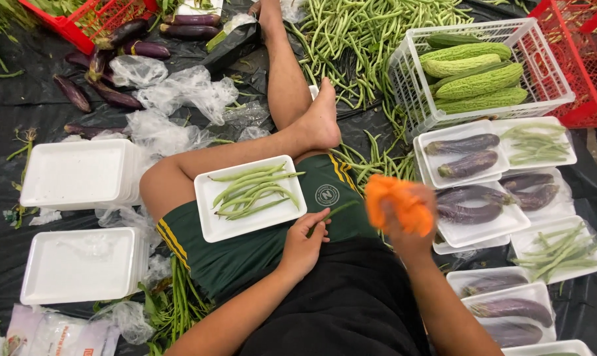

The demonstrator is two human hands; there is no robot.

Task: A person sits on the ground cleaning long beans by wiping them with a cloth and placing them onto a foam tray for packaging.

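Note:
A white foam tray (212, 224) with several green beans (252, 190) rests on my left thigh. My left hand (303, 247) lies on my lap just right of the tray, fingers pinching a single green bean (334, 212). My right hand (409, 227) is raised over my right side, shut on an orange tool (396, 201) that is motion-blurred.
Stacks of empty white trays (74, 175) sit at left. Packed trays of eggplants (466, 155) and beans (559, 250) lie at right, behind them a white crate (542, 69) of bitter gourds. A heap of loose beans (364, 29) lies ahead; red crates (585, 59) stand at the corners.

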